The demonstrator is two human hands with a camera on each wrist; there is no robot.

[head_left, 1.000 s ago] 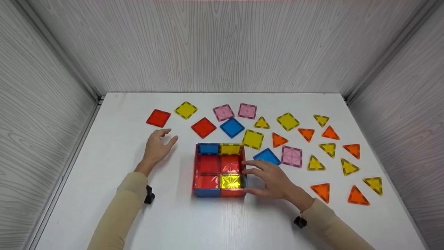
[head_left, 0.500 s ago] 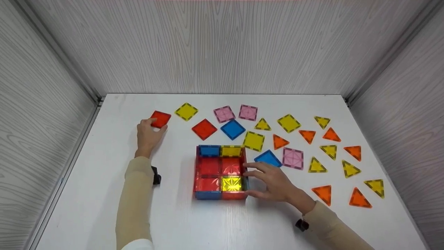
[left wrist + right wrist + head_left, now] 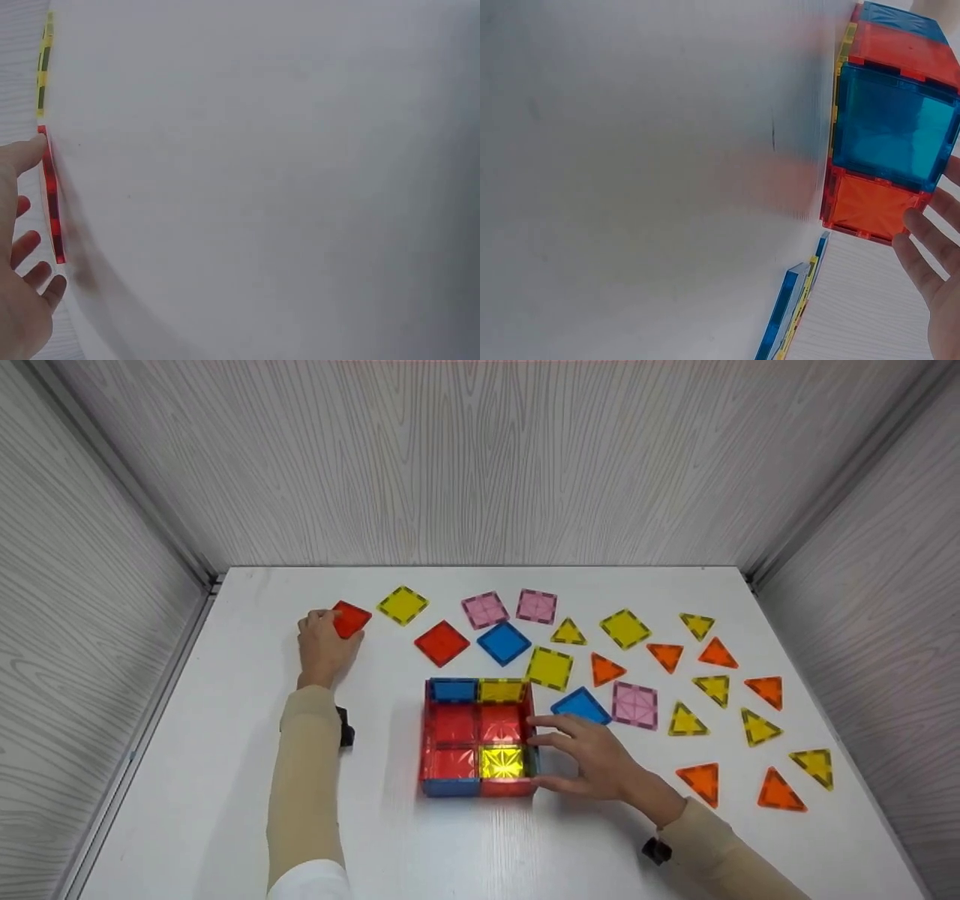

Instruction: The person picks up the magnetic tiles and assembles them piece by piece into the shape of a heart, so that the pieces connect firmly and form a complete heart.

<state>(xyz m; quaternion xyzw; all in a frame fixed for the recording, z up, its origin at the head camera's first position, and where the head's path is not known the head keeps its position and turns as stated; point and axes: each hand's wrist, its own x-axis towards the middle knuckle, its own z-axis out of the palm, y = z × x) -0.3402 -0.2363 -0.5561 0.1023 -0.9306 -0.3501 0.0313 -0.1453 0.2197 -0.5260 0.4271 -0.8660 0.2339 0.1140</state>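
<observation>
A red square tile (image 3: 354, 619) at the back left lies between the thumb and fingers of my left hand (image 3: 322, 649), which grips it by its edges. The left wrist view shows the thumb at one end of the red tile (image 3: 52, 195). In the middle stands a low open-topped box (image 3: 454, 724) of red, blue and yellow square tiles. My right hand (image 3: 596, 757) rests its spread, slightly bent fingertips against the box's right wall. In the right wrist view, fingers of that hand (image 3: 945, 262) touch an orange-red panel (image 3: 870, 204) beside a blue one.
Behind the box lie a yellow tile (image 3: 403, 605), a red tile (image 3: 442, 643), a blue tile (image 3: 504, 643) and pink tiles (image 3: 537, 606). To the right are another blue tile (image 3: 581, 706), a pink one (image 3: 634, 706) and several yellow and orange triangles (image 3: 781, 790).
My left hand has moved back and left to the red tile and taken hold of it; the tile has turned slightly. My right hand has stayed at the box's right wall.
</observation>
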